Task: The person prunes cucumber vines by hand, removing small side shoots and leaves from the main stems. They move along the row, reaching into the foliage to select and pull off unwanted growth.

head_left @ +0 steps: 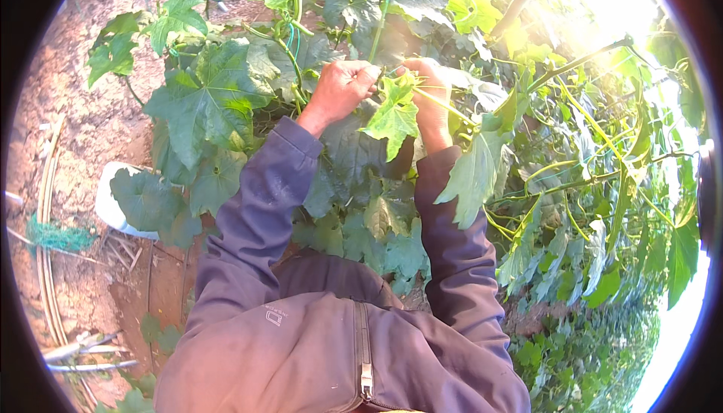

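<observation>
My left hand (345,92) is at the upper middle, its thumb and forefinger pinched together by a thin green twine (386,15) that runs up from it. My right hand (432,94) is just to the right, fingers curled close to the twine and a vine's stem; glare and leaves partly hide its grip. A small bright green lobed leaf (397,112) hangs between the two hands. From beside my right hand a pale green vine stem (446,105) slants down to the right. Whether the fingertips hold twine or stem is too small to tell.
Large lobed leaves (206,94) and stems surround my arms. Tangled vines (610,159) fill the right side under strong sunlight. At left on bare soil lie a white container (116,198), long thin poles (46,232) and green netting (62,236).
</observation>
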`<act>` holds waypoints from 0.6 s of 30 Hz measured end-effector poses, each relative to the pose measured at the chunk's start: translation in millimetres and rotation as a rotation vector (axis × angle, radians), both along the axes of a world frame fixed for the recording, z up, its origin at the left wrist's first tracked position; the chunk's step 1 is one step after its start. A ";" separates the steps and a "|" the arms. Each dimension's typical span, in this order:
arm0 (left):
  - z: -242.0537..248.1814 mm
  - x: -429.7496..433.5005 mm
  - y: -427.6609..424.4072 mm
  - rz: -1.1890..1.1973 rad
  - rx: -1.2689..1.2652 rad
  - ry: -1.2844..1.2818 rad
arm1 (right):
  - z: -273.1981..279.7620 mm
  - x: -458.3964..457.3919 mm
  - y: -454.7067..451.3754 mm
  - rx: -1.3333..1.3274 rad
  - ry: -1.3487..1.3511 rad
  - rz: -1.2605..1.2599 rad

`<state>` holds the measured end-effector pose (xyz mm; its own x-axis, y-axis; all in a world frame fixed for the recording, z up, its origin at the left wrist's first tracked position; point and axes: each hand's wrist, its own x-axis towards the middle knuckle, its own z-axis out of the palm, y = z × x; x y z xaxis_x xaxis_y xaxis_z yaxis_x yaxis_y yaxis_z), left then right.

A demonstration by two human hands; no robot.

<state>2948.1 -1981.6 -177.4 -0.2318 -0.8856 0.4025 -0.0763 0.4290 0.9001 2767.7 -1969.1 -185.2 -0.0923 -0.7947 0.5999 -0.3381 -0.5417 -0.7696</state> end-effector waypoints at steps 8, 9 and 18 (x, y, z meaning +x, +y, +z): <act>10.3 32.5 26.5 -0.525 0.405 0.446 | 16.7 25.8 8.6 0.239 -0.643 0.695; 11.5 35.3 31.5 -0.536 0.427 0.475 | 20.8 25.6 10.7 0.278 -0.634 0.777; 28.3 48.2 45.2 -0.741 0.565 0.598 | 54.6 11.2 15.5 0.482 -0.367 1.093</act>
